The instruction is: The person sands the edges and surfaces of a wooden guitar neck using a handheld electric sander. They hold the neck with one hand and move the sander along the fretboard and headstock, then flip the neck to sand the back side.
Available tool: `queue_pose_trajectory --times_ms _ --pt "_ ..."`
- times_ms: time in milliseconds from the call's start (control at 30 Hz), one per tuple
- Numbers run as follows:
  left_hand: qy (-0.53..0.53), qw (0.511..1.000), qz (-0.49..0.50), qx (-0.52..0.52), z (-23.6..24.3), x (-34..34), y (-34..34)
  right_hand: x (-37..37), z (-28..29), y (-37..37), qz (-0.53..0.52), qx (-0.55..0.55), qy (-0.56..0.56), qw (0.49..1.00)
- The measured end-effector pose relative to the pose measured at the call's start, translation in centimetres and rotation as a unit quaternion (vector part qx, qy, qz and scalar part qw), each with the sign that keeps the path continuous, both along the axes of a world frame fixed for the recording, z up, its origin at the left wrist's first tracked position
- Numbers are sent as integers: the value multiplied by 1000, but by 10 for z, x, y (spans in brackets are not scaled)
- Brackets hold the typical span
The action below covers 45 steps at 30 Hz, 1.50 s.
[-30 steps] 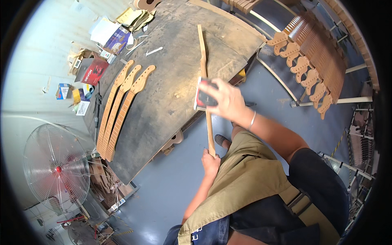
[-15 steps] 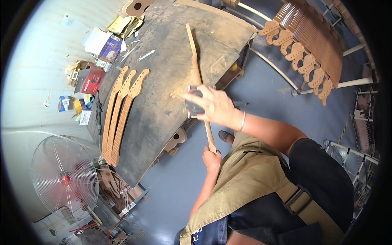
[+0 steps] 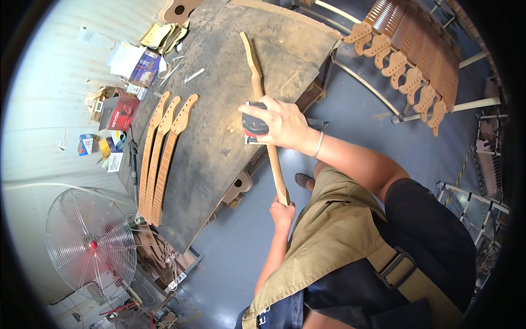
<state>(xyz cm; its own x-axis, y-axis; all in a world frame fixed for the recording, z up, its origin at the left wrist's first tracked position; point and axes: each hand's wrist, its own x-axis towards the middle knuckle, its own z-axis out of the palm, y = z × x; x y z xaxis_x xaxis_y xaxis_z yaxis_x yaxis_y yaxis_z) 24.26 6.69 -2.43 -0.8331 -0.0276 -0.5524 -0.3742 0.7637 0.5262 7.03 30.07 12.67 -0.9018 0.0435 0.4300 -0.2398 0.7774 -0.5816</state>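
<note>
The left hand (image 3: 282, 213) grips the near end of a neck (image 3: 276, 172), whose far end reaches over the bench (image 3: 205, 159). The right hand (image 3: 286, 125) clasps a sander (image 3: 254, 119) over the neck's middle. Three other necks (image 3: 157, 159) lie left of it on the bench.

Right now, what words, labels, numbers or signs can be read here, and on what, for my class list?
I leave wording uncopied; print shows on these:
Red box: pale lettering, legible.
Purple box: pale characters, small and blurred.
Blue-and-white box: print too small to read.
Dark blue cloth, low in view: white lettering, partly hidden, unreadable.
</note>
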Motion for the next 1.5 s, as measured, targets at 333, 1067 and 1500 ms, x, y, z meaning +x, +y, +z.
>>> queue_pose_trajectory --times_ms 333,1067,1500 --pt "-116 990 12 77 3 -11 -13 81 -9 -22 157 1 -49 986" --pt "-264 907 61 321 21 -34 -42 -5 -16 0 -27 -19 -44 998" --pt "-309 868 80 379 9 -38 -51 27 -14 -26 29 -37 -39 998"
